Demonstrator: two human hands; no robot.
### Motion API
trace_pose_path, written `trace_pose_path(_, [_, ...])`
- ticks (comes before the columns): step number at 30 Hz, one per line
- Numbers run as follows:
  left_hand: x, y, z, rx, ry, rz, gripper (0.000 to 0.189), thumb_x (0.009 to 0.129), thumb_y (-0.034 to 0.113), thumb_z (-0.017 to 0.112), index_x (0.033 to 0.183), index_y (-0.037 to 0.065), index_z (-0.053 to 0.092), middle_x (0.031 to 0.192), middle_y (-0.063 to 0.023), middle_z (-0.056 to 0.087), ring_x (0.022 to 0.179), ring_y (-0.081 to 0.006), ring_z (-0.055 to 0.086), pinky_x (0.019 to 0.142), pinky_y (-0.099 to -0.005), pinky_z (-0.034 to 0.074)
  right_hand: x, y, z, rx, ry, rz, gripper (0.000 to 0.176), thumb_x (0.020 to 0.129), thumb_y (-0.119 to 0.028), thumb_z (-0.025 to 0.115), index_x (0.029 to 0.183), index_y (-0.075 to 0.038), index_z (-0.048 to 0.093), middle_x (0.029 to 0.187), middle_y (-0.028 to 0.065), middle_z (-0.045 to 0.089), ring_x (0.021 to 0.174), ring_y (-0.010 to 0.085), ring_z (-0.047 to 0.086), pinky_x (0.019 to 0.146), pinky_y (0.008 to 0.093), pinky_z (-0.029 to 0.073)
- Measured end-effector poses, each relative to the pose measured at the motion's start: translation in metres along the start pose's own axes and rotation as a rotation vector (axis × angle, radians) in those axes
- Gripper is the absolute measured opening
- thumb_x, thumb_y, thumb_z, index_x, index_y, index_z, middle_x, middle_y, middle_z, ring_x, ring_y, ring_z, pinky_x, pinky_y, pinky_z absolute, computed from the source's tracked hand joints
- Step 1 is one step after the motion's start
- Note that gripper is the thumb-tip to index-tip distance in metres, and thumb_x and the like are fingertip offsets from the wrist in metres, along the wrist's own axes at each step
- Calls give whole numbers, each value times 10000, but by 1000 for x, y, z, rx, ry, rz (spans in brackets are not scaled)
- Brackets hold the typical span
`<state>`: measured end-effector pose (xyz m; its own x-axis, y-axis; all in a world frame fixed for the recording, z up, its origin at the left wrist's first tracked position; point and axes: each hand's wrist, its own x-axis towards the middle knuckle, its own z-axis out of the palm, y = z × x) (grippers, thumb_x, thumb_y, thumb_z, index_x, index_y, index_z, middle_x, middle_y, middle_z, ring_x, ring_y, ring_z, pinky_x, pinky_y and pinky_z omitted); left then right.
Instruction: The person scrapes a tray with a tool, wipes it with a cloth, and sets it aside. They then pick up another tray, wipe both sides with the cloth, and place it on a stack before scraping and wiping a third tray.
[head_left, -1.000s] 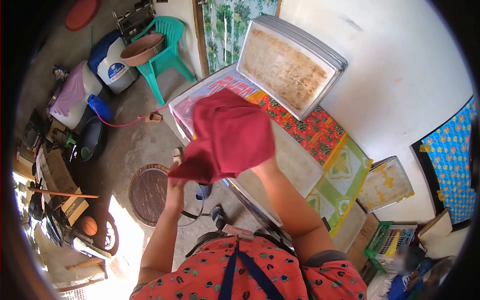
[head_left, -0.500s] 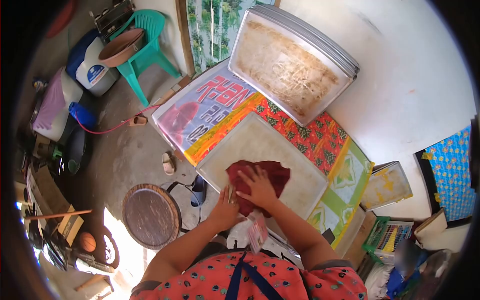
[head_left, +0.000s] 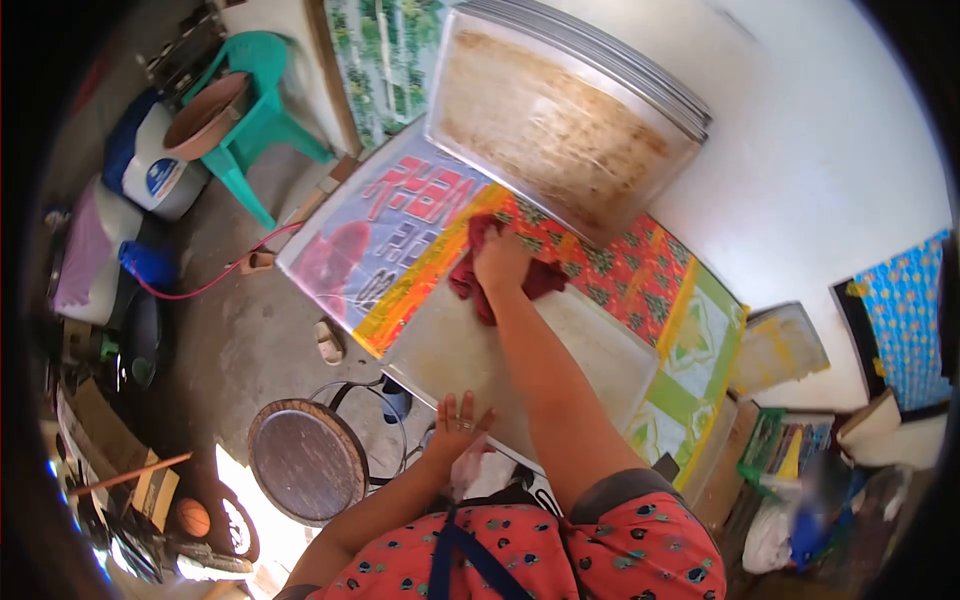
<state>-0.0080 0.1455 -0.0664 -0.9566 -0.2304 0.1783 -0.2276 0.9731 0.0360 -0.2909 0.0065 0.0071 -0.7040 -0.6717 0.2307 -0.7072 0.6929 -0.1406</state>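
A metal baking tray point(head_left: 455, 350) lies flat on the patterned table covering. At its far left corner, my right hand point(head_left: 503, 262) is closed around a bunched dark red cloth point(head_left: 545, 281), whose loose folds hang out on both sides of the fist. The cloth partly covers that corner and reaches the covering beyond. My left hand point(head_left: 460, 428) is open at the tray's near edge, fingers apart and holding nothing. Behind the tray, a stack of similar trays point(head_left: 565, 120) leans on edge against the wall, the front one stained brown.
To the left are a round wooden stool point(head_left: 307, 462) and a green plastic chair point(head_left: 250, 150) holding a brown basin point(head_left: 208, 115). Another tray point(head_left: 782, 350) leans at the right. A green crate point(head_left: 765, 455) sits at the lower right.
My right hand has moved away from my body to the tray's far corner, gathering the cloth from a flat spread into a bunch. My left hand has come off the cloth to the near edge.
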Motion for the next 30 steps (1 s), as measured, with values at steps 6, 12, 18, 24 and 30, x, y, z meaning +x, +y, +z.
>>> trace_pose_path(6, [1, 1, -22, -123, -158, 6, 769, 796, 550, 552, 1429, 173, 331, 1433, -362, 197, 1226, -609, 298, 1009, -657, 245, -66, 98, -28, 47, -50, 21, 425, 802, -376, 625, 1164, -156, 595, 1115, 111, 571, 1009, 307, 586, 811, 447, 484])
trace_pose_path(12, [2, -1, -24, -102, -153, 37, 731, 815, 452, 574, 1432, 149, 328, 1420, -387, 197, 1193, -629, 328, 1011, -662, 231, -162, 248, -80, -69, -106, 414, 455, 780, -401, 647, 1136, -124, 588, 1080, 130, 598, 982, 313, 604, 800, 451, 494])
trace_pose_path(18, [0, 0, -19, -101, -144, 43, 754, 837, 555, 516, 1433, 137, 323, 1437, -367, 171, 1240, -627, 249, 996, -682, 211, -210, 254, -112, -133, -285, 641, 382, 795, -364, 605, 1031, -63, 595, 956, 174, 647, 878, 360, 641, 746, 477, 511])
trace_pose_path(24, [0, 1, -21, -99, -191, 25, 734, 864, 557, 469, 1449, 150, 290, 1449, -360, 154, 1252, -627, 229, 1013, -672, 193, -328, 148, -165, -50, -753, 464, 360, 773, -327, 609, 909, 2, 660, 949, 226, 659, 880, 380, 650, 756, 461, 521])
trace_pose_path(30, [10, -2, -50, -162, -262, 16, 747, 851, 563, 491, 1442, 147, 301, 1434, -333, 237, 1269, -577, 264, 1043, -620, 213, -325, 191, -234, 1416, -1140, 482, 333, 817, -303, 594, 1023, -44, 632, 1030, 190, 623, 977, 318, 601, 860, 380, 479])
